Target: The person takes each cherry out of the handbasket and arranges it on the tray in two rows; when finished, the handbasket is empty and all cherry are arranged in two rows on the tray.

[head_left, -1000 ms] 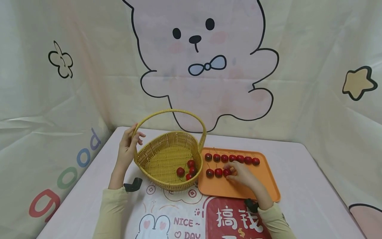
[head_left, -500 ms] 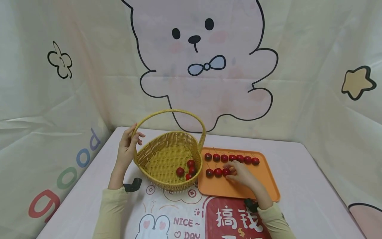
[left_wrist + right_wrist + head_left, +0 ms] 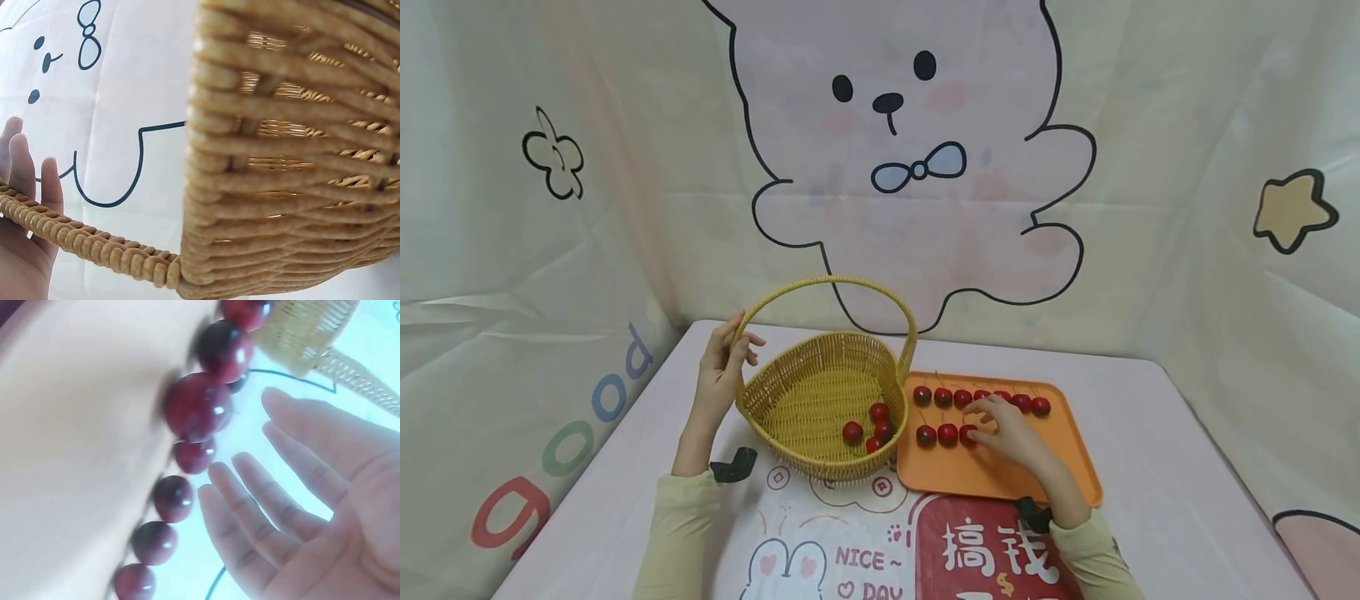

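The left hand holds the handle of the yellow basket; the right hand, loosely spread, is just beside a cherry; seven others line the orange tray's far edge.

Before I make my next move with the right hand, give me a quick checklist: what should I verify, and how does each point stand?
1. Left hand gripping the basket handle: ok, fingers curled round it.
2. Basket facing up, with its cherries inside: ok, four show.
3. Tray lying flat on the table: ok, it appears level.
4. Right hand gripping a cherry: not ok, it is open and holds none.
5. Right hand touching the nearest front-row cherry: cannot tell; they overlap in the head view.
6. Basket clear of the tray: cannot tell; the basket hides where they meet.
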Demonstrator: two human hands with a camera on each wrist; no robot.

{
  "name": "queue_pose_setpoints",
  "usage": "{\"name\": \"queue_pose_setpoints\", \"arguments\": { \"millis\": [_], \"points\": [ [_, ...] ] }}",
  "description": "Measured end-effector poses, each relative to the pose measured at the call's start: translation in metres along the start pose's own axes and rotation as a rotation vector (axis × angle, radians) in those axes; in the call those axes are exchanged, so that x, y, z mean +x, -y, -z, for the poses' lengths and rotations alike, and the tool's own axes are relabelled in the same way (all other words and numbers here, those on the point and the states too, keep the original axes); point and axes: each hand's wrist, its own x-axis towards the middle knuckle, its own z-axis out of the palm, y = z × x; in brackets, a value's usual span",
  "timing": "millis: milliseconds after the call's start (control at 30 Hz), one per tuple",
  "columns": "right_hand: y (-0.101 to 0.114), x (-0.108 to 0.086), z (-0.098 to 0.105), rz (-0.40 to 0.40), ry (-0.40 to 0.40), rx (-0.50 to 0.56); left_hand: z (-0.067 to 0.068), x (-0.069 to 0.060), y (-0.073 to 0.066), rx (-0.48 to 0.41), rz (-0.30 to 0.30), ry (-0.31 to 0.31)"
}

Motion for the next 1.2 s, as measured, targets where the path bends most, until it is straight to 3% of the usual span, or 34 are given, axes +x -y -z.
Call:
{"name": "queue_pose_setpoints", "arguments": {
  "millis": [333,633,1000,1200],
  "points": [
    [0.031,0.0,0.003,-0.009,-0.086,0.037,0.0,0.0,0.0,-0.005,-0.035,0.007],
    [0.058,0.001,-0.006,0.095,-0.15,0.035,0.0,0.001,0.0,0.0,-0.031,-0.001],
    [0.076,0.013,-0.022,0.149,-0.147,0.077,0.0,0.0,0.0,-0.004,-0.028,0.002],
    [0.088,0.02,-0.031,0.187,-0.14,0.045,-0.001,0.0,0.0,0.0,-0.038,0.001]
  ]
}}
